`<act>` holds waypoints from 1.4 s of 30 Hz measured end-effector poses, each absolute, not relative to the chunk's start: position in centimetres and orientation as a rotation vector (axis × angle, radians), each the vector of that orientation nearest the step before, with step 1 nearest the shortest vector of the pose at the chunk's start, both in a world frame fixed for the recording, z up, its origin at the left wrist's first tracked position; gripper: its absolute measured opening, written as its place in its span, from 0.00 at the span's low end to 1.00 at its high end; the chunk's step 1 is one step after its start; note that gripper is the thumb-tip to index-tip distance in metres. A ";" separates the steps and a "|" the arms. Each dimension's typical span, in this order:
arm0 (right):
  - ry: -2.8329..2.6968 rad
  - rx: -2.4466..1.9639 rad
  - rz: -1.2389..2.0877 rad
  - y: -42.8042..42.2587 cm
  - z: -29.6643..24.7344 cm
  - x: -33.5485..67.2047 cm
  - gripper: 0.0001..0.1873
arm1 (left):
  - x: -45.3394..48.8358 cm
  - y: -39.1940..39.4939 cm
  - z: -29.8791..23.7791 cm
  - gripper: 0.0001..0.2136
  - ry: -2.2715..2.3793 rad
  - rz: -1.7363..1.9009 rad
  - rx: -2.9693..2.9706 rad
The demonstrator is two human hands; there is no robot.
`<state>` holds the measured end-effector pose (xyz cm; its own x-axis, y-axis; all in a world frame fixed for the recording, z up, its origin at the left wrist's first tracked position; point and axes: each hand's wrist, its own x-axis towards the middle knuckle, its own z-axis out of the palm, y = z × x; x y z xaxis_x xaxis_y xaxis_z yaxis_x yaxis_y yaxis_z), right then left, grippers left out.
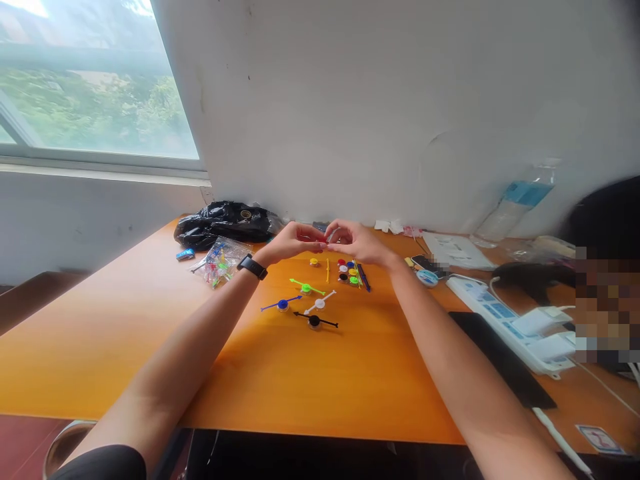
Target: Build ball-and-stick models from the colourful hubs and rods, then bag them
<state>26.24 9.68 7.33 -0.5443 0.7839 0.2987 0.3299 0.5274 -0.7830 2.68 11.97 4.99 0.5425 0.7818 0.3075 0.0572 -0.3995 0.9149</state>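
Observation:
Above the far half of the table, my left hand (pixel 291 244) and my right hand (pixel 359 244) meet at the fingertips. Both are closed in a pinch on a small red plastic piece (pixel 325 241), mostly covered by the fingers. Below them lie arrow spinners on clear round bases: a green spinner (pixel 306 288), a blue spinner (pixel 283 304), a white spinner (pixel 319 304) and a black spinner (pixel 314 321). A yellow disc (pixel 314 262) and a yellow arrow (pixel 328 270) lie closer to my hands. Under my right hand is a group of coloured discs (pixel 343 269) beside a dark blue arrow (pixel 365 277).
A black plastic bag (pixel 220 223) and a clear bag of coloured parts (pixel 220 259) lie at the back left, near a small blue packet (pixel 185 255). On the right are a white power strip (pixel 500 323), a black flat device (pixel 500 357) and another person.

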 end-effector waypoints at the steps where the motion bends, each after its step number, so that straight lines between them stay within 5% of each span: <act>1: -2.120 -0.892 0.893 9.7 7.4 26.2 0.16 | 2.6 12.0 5.0 0.17 0.708 0.947 1.833; 18: -2.232 -0.921 0.943 10.5 5.9 26.0 0.13 | 2.1 12.2 4.5 0.14 0.659 0.773 1.878; 31: -2.441 -1.513 0.390 11.1 2.2 25.3 0.04 | 1.6 12.7 2.7 0.14 0.661 0.405 1.955; 42: -2.438 -1.665 0.349 10.3 0.7 24.0 0.15 | 1.5 13.2 2.7 0.08 0.640 0.389 2.297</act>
<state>23.96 10.27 0.68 -0.3631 0.9317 0.0073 0.8923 0.3499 -0.2854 1.53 13.23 2.73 0.8320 0.5471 0.0920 0.3335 -0.6257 0.7052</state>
